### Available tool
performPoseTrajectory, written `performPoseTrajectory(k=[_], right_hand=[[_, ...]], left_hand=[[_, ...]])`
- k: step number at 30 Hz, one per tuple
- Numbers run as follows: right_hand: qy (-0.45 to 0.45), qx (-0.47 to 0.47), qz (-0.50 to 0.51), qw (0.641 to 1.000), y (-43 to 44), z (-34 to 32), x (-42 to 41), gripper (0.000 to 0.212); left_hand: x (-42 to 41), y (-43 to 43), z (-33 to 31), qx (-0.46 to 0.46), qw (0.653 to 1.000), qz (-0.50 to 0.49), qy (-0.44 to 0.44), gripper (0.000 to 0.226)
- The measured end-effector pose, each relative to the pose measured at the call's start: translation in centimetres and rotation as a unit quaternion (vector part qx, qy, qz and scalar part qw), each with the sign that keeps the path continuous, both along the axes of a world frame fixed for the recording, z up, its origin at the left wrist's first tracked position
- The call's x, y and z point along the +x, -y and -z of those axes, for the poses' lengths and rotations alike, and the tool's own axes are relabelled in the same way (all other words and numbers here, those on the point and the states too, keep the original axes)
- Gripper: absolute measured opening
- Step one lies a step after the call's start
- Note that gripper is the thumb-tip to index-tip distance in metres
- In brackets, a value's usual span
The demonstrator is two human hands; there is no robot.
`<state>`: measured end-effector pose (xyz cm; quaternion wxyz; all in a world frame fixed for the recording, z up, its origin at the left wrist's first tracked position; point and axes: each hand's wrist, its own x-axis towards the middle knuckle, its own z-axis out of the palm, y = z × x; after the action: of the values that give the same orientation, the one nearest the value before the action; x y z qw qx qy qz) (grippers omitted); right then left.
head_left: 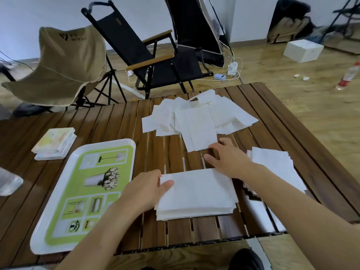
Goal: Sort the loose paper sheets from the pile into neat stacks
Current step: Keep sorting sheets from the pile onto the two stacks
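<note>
The right hand (226,158) is stretched forward, its fingers (214,147) nearly straight and spread. They are laid on the near edge of a long white paper sheet (200,131), and nothing is seen to be clasped. The left hand (148,190) is closed on the left edge of a thick squared stack of white paper (198,193), with the thumb on top and the fingers curled against the side.

The long sheet lies at the front of the loose pile of white paper sheets (204,112), which is fanned across the far part of the dark slatted wooden table (171,151). A second, looser white stack (276,164) is set to the right, partly hidden by the forearm. A green-and-white plastic tray (52,234) lies to the left.

The step in hand is judged to be the drawing of one sheet toward the near stack. It would best be dragged flat under light fingertip pressure, so that only the top sheet is carried. It could then be lifted by a corner and its edges matched to the stack, which should be steadied by the left hand.
</note>
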<state>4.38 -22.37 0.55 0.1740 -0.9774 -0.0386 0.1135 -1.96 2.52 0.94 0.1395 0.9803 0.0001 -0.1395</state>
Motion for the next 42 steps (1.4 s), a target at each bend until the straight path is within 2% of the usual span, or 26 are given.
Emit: performPoseTrajectory(k=[7, 11, 15, 17, 19, 23, 25, 28, 31, 35, 38, 40, 42], right_hand=[[0.059, 0.004, 0.0, 0.998, -0.5, 1.2, 0.5, 0.046], [0.121, 0.032, 0.005, 0.992, 0.2, 0.7, 0.2, 0.035], [0.248, 0.091, 0.054, 0.963, 1.7, -1.5, -0.2, 0.024], [0.276, 0.138, 0.094, 0.947, 2.2, -2.6, -0.7, 0.014], [0.265, 0.202, 0.132, 0.934, 2.6, -3.3, -1.3, 0.007], [0.25, 0.249, 0.118, 0.928, 3.1, -4.0, -1.7, 0.017], [0.249, 0.264, 0.109, 0.925, 3.0, -4.1, -1.7, 0.018], [0.255, 0.284, 0.118, 0.917, 2.7, -4.1, -1.8, 0.015], [0.218, 0.323, 0.141, 0.91, 2.6, -4.5, -1.6, 0.01], [0.15, 0.374, 0.141, 0.904, 2.2, -5.1, -2.0, 0.011], [0.095, 0.438, 0.151, 0.881, 2.3, -5.3, -2.4, 0.011], [0.023, 0.508, 0.154, 0.847, 2.7, -5.4, -2.5, 0.013], [-0.052, 0.563, 0.151, 0.811, 3.1, -5.7, -2.7, 0.016]], left_hand=[[-0.2, 0.5, -0.4, 0.044, 0.999, 0.015, 0.011, 0.039], [-0.4, 0.9, -0.8, 0.067, 0.996, 0.001, 0.062, 0.031], [0.1, 1.3, -1.1, 0.006, 0.988, -0.05, 0.144, 0.023], [0.4, 1.6, -1.4, -0.035, 0.982, -0.074, 0.17, 0.019], [0.8, 2.0, -1.5, -0.109, 0.972, -0.097, 0.185, 0.017], [1.7, 2.9, -1.3, -0.318, 0.924, -0.125, 0.174, 0.013], [2.1, 3.1, -1.1, -0.357, 0.912, -0.117, 0.166, 0.015], [2.4, 3.5, -0.8, -0.374, 0.912, -0.099, 0.133, 0.025], [2.1, 4.1, -0.5, -0.336, 0.93, -0.057, 0.135, 0.038], [2.3, 5.2, -0.1, -0.258, 0.949, 0.064, 0.172, 0.047], [2.8, 6.0, -0.2, -0.208, 0.954, 0.056, 0.21, 0.053], [2.9, 6.1, -0.8, -0.196, 0.938, 0.018, 0.286, 0.039], [2.8, 5.6, -1.4, -0.154, 0.91, 0.026, 0.384, 0.02]])
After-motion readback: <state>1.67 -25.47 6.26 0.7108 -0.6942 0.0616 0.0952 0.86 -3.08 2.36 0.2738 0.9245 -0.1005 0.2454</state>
